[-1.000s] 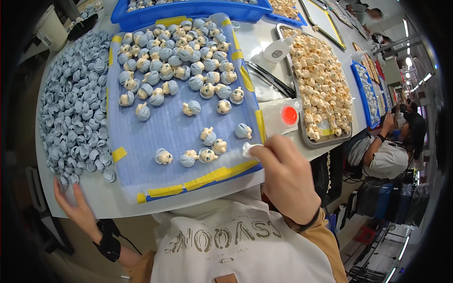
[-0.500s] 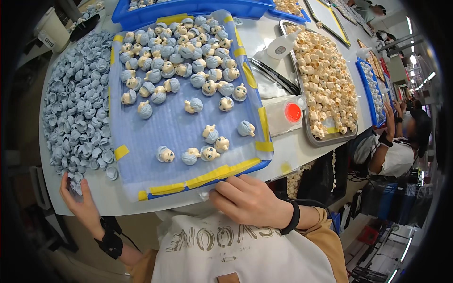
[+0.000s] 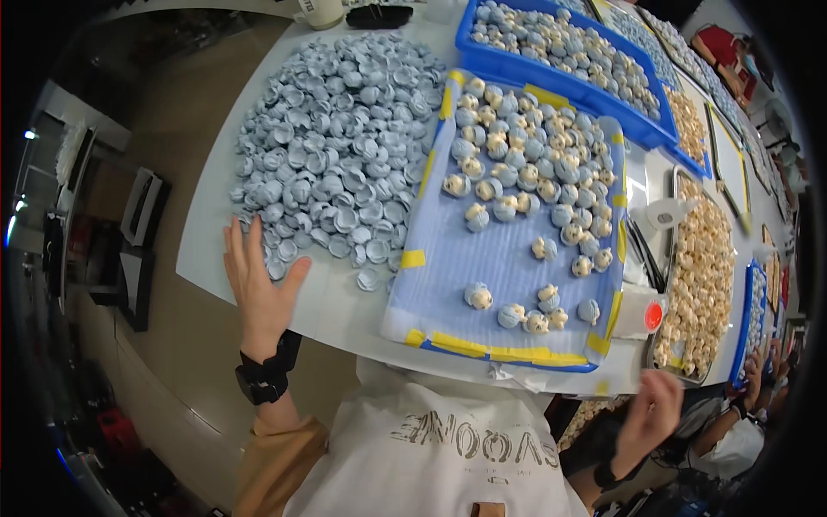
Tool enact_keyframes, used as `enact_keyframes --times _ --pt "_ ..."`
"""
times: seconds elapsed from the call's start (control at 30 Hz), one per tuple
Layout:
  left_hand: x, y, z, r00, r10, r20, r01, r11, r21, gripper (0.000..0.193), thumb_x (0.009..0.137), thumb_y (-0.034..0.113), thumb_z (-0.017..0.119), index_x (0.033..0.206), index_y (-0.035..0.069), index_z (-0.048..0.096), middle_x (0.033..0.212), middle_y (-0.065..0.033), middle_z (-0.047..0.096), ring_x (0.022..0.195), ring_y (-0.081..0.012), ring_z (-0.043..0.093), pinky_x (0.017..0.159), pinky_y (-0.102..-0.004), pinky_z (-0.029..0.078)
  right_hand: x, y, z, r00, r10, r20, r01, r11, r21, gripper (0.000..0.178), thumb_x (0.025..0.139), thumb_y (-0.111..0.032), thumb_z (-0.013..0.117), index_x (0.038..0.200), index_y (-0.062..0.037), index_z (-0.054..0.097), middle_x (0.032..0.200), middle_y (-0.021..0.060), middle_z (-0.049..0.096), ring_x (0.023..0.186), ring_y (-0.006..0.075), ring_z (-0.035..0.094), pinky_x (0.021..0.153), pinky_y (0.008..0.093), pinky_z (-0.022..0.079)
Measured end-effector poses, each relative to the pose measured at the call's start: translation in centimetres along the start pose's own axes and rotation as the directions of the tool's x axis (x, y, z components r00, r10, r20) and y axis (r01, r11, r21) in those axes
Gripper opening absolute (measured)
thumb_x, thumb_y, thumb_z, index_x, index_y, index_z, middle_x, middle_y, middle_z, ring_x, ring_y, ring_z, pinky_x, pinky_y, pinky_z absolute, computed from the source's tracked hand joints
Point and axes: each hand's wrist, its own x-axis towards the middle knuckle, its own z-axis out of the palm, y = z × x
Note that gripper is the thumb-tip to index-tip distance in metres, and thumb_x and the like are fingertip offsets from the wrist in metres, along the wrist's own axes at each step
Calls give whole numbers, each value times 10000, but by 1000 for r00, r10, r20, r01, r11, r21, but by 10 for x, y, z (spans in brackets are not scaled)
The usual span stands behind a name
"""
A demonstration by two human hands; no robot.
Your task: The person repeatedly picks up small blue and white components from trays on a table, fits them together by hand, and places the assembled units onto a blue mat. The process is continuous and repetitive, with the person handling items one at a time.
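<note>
Grey-blue moulded shell caps [image 3: 340,155] heaped on white bench [image 3: 345,302]; left hand [image 3: 256,280] flat, fingers spread, touching heap's near edge. Right hand [image 3: 648,412] below bench edge, loosely curled, holding nothing visible

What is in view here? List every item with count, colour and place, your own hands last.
Loose grey-blue cap-shaped parts: large pile, on the white table, left.
Pale blue flat mat with yellow tape corners: one, centre.
Small blue-and-cream round pieces: dozens, on the mat.
Deep blue plastic bin: one, behind the mat, filled with similar pieces.
Metal tray of cream-coloured pieces: one, right.
White box with a red round spot: one, beside the mat.
Black wrist strap: one, left wrist.
Left hand: flat on the table edge, by the pile.
Right hand: below the table edge, empty.
</note>
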Motion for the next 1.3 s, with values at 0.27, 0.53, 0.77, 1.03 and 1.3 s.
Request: enact_keyframes --times 0.27,0.53,0.77,1.03,1.3 --pt "0 3 3 995 -9 -99 3 998 -58 516 788 222 649 1206 13 432 1276 -204 350 1215 -398 311 1011 -491 255 -2 126 -41 978 205 -48 -207 894 -398 303 881 -80 534 1171 5 542 1062 124 538 794 192 532 639 277 425" --pt "4 9 1 989 -82 -125 55 977 -205 361 750 110 643 1038 23 443 1133 -174 409 1090 -355 398 953 -462 305 16 125 -37 883 460 90 -430 872 -235 321 781 53 557 1100 16 565 964 138 552 699 229 520 628 305 432" --pt "1 10 -1 989 -52 -138 47 998 -40 379 713 66 664 969 23 388 1043 -153 448 999 -339 412 888 -448 315 17 125 -57 864 487 -132 -500 795 -342 231 790 -16 574 1016 30 582 880 124 558 735 248 558 632 314 434" --pt "3 15 1 993 -70 -100 54 987 -152 388 702 77 710 991 16 458 946 -141 462 925 -324 452 794 -408 372 5 143 -52 865 494 -93 -491 790 -368 265 694 -6 647 948 5 572 907 141 503 793 301 548 708 358 450" --pt "0 15 -1 987 -2 -159 -18 992 -128 274 728 87 711 950 25 565 811 -108 476 709 -291 503 624 -367 413 12 147 -34 889 414 -197 -457 833 -313 136 751 -21 638 858 28 570 815 104 496 606 198 512 596 297 429"
